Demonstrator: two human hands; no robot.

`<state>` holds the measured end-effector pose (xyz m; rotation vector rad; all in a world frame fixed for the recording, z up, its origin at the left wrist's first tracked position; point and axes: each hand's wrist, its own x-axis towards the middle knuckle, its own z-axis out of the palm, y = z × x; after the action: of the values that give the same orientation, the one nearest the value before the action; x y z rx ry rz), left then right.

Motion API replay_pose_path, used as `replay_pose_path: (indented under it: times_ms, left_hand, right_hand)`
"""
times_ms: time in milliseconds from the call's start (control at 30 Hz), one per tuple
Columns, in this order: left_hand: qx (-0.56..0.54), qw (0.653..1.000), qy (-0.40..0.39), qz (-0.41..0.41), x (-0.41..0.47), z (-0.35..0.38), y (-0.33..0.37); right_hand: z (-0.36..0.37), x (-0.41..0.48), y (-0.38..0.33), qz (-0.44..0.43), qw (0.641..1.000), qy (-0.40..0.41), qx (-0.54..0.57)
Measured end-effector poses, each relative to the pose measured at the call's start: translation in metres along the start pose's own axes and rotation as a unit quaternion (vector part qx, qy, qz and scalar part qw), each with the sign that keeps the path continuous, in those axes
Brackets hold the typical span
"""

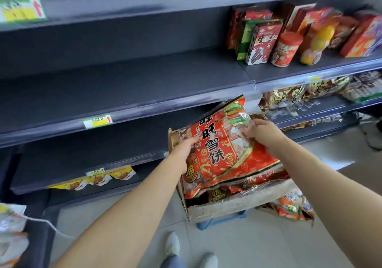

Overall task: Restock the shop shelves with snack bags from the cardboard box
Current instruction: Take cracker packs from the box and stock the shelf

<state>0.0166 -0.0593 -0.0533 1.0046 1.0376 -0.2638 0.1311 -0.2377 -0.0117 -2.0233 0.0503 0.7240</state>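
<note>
Shelf (pixel 128 81): ahead, awaiting stock.
Hold: your left hand (pixel 182 152) and right hand (pixel 262 133) fingers grip the rice-cracker bag (pixel 219 154), seemingly lifting it from the cardboard box (pixel 227 207).

Dark grey metal shelving (pixel 124 81) with clear strip edges fills the view from 9 to 2 o'clock, a yellow-and-green price label (pixel 97 121) on one edge near the centre, above a pale tiled floor (pixel 258 247) at 6 o'clock, where a brighter patch of light (pixel 322 156) lies toward 3 o'clock.
</note>
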Motion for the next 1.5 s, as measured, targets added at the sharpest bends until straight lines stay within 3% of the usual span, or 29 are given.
replay_pose_path:
  times_ms: [200,367,633,1233,1500]
  left_hand:
    - [-0.004,0.996,0.038,0.082,-0.042,-0.009,0.028]
    - [0.004,0.988,0.076,0.133,-0.067,-0.034,0.051]
    - [0.006,0.973,0.118,0.200,-0.105,-0.105,0.079]
    - [-0.005,0.947,0.244,0.211,-0.131,-0.329,0.107]
    - [-0.010,0.936,0.256,0.243,-0.131,-0.385,0.117]
  right_hand:
    - [0.002,-0.018,-0.041,-0.037,0.998,0.051,-0.002]
    - [0.021,-0.044,-0.080,-0.084,0.996,0.042,0.002]
    - [0.084,-0.075,-0.130,-0.118,0.992,-0.035,0.014]
    - [0.289,-0.123,-0.201,-0.154,0.966,-0.197,-0.068]
    - [0.347,-0.116,-0.220,-0.154,0.953,-0.242,-0.098]
